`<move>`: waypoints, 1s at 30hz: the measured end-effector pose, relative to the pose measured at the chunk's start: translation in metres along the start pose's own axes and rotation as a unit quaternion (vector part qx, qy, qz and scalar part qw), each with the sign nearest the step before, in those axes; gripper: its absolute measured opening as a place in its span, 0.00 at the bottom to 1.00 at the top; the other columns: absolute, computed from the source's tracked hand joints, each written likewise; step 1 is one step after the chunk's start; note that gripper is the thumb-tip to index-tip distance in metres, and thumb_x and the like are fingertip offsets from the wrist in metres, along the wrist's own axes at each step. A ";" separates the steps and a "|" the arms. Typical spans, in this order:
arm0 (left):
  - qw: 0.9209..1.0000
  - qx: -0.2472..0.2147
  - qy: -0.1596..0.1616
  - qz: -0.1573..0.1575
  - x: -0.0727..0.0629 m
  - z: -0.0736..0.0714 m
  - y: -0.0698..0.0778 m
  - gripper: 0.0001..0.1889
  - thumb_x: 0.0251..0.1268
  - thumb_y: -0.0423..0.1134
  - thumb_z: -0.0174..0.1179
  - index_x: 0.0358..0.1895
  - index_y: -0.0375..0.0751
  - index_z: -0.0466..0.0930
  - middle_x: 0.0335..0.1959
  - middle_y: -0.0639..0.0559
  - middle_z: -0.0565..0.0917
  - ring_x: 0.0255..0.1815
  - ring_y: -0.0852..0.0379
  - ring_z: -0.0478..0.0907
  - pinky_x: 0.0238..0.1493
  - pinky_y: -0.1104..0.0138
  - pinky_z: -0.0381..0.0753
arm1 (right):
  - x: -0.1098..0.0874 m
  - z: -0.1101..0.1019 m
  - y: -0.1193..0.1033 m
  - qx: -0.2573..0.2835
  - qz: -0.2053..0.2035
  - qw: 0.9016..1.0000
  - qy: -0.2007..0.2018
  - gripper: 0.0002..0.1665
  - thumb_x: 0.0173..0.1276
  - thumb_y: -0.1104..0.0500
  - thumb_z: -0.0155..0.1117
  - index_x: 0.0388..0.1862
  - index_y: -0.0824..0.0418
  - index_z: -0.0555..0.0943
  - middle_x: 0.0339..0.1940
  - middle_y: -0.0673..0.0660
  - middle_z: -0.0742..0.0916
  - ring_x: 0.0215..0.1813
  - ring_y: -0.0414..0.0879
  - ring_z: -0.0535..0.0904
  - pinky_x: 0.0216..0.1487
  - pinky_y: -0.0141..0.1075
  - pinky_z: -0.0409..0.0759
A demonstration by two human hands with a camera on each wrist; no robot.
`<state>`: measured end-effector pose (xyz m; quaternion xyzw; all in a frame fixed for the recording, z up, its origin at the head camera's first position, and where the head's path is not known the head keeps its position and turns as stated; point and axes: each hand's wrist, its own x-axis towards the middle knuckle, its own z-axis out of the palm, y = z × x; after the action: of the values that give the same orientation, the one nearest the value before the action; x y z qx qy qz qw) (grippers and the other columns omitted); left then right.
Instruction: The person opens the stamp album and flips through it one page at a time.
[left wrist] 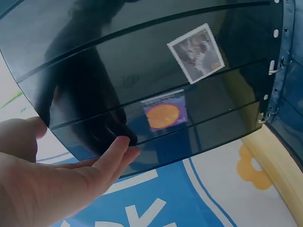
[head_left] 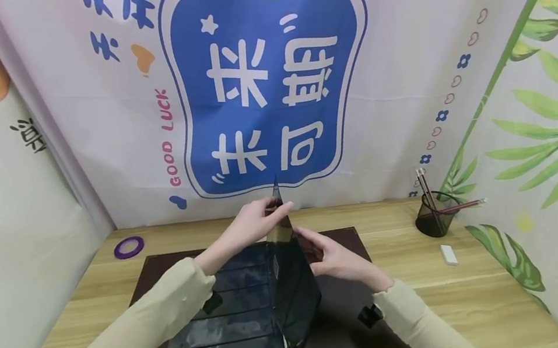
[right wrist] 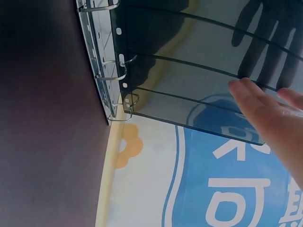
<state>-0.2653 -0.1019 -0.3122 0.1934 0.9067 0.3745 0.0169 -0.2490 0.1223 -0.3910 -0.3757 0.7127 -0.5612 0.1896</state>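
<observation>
A stamp album with dark strip pages (head_left: 220, 329) lies spread on its dark brown cover (head_left: 347, 329). One page (head_left: 296, 289) stands raised from the metal rings (right wrist: 113, 78). My left hand (head_left: 259, 221) pinches its outer edge, thumb on one side and fingers (left wrist: 111, 158) on the other. Against the opposite face, my right hand (head_left: 334, 255) rests with straight fingers (right wrist: 253, 97). The left wrist view shows two stamps in the page's strips: a greyish stamp (left wrist: 197, 53) and a purple stamp (left wrist: 165, 113) with an orange oval.
On the wooden table, a purple tape roll (head_left: 129, 247) lies at the back left. A black mesh pen cup (head_left: 435, 215) with pencils stands at the back right, and a white eraser (head_left: 449, 254) lies in front of it. A printed cloth (head_left: 267, 81) hangs behind the table.
</observation>
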 end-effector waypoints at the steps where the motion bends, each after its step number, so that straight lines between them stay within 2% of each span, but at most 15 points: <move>1: 1.000 -0.003 0.001 -0.003 0.000 -0.001 0.001 0.31 0.76 0.54 0.50 0.68 0.33 0.71 0.64 0.36 0.79 0.66 0.40 0.77 0.65 0.48 0.76 | 0.001 0.001 0.000 -0.002 -0.002 1.000 -0.002 0.67 0.61 0.29 0.62 0.82 0.62 0.42 0.82 0.65 0.56 0.81 0.63 0.55 0.72 0.32 0.68; 5: 0.999 -0.032 0.006 -0.012 -0.003 -0.007 0.000 0.27 0.75 0.49 0.51 0.67 0.33 0.73 0.63 0.36 0.79 0.64 0.41 0.78 0.63 0.50 0.79 | 0.001 0.001 0.004 -0.029 -0.017 0.999 0.000 0.59 0.66 0.33 0.61 0.83 0.58 0.45 0.83 0.61 0.57 0.81 0.60 0.56 0.76 0.45 0.66; 8: 0.997 -0.069 0.008 -0.021 -0.006 -0.011 -0.003 0.24 0.75 0.46 0.50 0.65 0.35 0.74 0.61 0.38 0.81 0.59 0.43 0.82 0.58 0.55 0.83 | -0.002 -0.002 0.014 -0.097 -0.015 0.995 0.015 0.54 0.68 0.36 0.62 0.82 0.55 0.49 0.83 0.57 0.56 0.82 0.57 0.55 0.77 0.53 0.62; 10: 0.995 -0.093 0.008 -0.029 -0.008 -0.013 -0.005 0.23 0.75 0.44 0.49 0.66 0.35 0.74 0.60 0.37 0.81 0.57 0.45 0.83 0.55 0.58 0.85 | -0.006 -0.005 0.024 -0.158 0.001 0.987 0.023 0.53 0.68 0.40 0.64 0.82 0.54 0.50 0.83 0.55 0.57 0.82 0.56 0.56 0.77 0.57 0.61; 14: 0.992 -0.115 0.010 -0.048 -0.012 -0.017 -0.009 0.26 0.75 0.43 0.48 0.70 0.34 0.69 0.61 0.36 0.80 0.55 0.45 0.84 0.56 0.58 0.84 | -0.016 -0.012 0.047 -0.267 0.064 0.962 0.020 0.53 0.66 0.43 0.68 0.82 0.55 0.52 0.83 0.57 0.57 0.82 0.54 0.56 0.76 0.58 0.62; 19: 0.989 -0.136 0.011 -0.058 -0.015 -0.019 -0.014 0.25 0.74 0.41 0.47 0.69 0.34 0.70 0.62 0.37 0.79 0.60 0.44 0.81 0.57 0.57 0.84 | -0.027 -0.017 0.069 -0.305 0.121 0.944 -0.022 0.57 0.65 0.41 0.68 0.82 0.61 0.50 0.83 0.62 0.53 0.83 0.58 0.50 0.77 0.59 0.59; 23: 0.984 -0.162 0.014 -0.066 -0.018 -0.021 -0.017 0.23 0.74 0.40 0.46 0.68 0.35 0.72 0.66 0.38 0.76 0.65 0.43 0.77 0.58 0.56 0.83 | -0.032 -0.019 0.081 -0.331 0.143 0.932 -0.047 0.61 0.63 0.37 0.68 0.81 0.63 0.49 0.83 0.63 0.51 0.84 0.59 0.46 0.78 0.59 0.57; 30: 0.980 -0.182 0.009 -0.076 -0.019 -0.026 -0.019 0.25 0.74 0.39 0.46 0.70 0.34 0.70 0.69 0.37 0.73 0.70 0.41 0.73 0.60 0.54 0.81 | -0.036 -0.019 0.085 -0.348 0.157 0.922 -0.060 0.65 0.59 0.38 0.72 0.81 0.66 0.47 0.83 0.65 0.49 0.84 0.60 0.45 0.78 0.59 0.56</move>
<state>-0.2584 -0.1385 -0.3082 0.1141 0.8354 0.5328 0.0721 -0.2661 0.1690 -0.4711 -0.3343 0.9002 -0.2170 0.1753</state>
